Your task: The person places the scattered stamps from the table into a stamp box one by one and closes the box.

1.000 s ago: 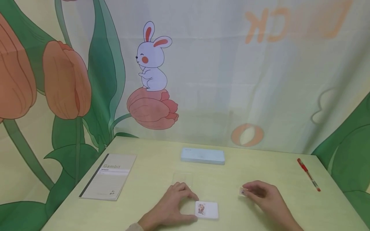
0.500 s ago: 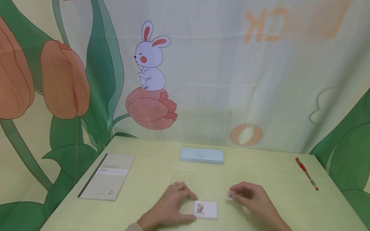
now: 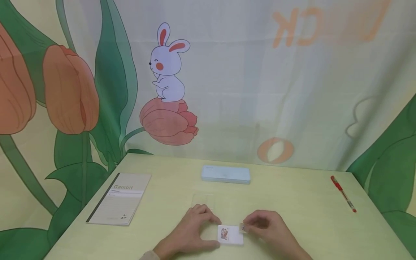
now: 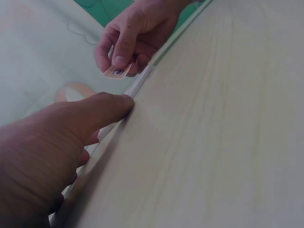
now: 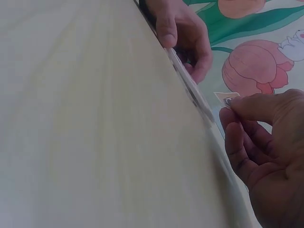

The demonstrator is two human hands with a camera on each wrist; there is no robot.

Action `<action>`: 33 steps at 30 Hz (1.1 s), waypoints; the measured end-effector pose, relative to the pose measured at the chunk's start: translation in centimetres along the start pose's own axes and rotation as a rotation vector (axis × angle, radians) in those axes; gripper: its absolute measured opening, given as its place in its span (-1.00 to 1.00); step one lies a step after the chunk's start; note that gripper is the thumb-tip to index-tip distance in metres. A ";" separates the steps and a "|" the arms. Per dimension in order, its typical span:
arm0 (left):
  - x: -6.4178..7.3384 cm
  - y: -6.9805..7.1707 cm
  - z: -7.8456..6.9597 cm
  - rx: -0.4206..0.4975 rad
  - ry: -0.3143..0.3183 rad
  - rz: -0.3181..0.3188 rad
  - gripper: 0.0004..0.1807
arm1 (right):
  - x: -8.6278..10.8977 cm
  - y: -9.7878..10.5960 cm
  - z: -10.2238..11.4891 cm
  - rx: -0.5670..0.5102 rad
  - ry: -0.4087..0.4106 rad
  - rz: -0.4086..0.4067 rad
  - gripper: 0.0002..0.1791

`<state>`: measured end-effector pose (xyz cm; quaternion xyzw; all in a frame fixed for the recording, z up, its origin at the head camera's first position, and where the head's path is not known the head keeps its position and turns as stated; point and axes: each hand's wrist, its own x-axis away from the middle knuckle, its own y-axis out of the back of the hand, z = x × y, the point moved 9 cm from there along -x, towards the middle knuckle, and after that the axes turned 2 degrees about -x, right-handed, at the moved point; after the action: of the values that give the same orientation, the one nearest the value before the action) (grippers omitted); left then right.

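Note:
A flat white rectangular case (image 3: 234, 239) with rounded corners lies on the table, a colourful cartoon sticker (image 3: 224, 234) on its left half. My left hand (image 3: 191, 231) holds it by the left end, thumb at the near corner and index finger at the far one. Between thumb and index finger, my right hand (image 3: 269, 229) pinches a small cream square sticker (image 4: 117, 72) with a dark picture on it. In the head view this sticker overlaps the case's far right corner. From the right wrist, the sticker (image 5: 226, 99) appears raised above the case's top.
A clear flat piece (image 3: 204, 199) lies just beyond my left fingers. Farther back is a light blue box (image 3: 225, 174). A notebook (image 3: 120, 198) lies at the left and a red pen (image 3: 343, 194) at the right. A printed curtain (image 3: 227, 90) hangs behind the table.
My right hand has moved left with the small square sticker, from well right of the white case to over its right end. My left hand has stayed at the case.

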<state>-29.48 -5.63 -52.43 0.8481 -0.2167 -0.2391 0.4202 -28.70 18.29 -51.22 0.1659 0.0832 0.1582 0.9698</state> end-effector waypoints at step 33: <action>-0.1 0.0 0.1 -0.002 0.005 -0.002 -0.49 | 0.1 -2.1 1.1 0.227 0.109 -0.003 -0.87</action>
<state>-29.59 -5.64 -52.50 0.8485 -0.2146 -0.2377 0.4214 -27.82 16.11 -50.88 0.2659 0.1533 0.1553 0.9390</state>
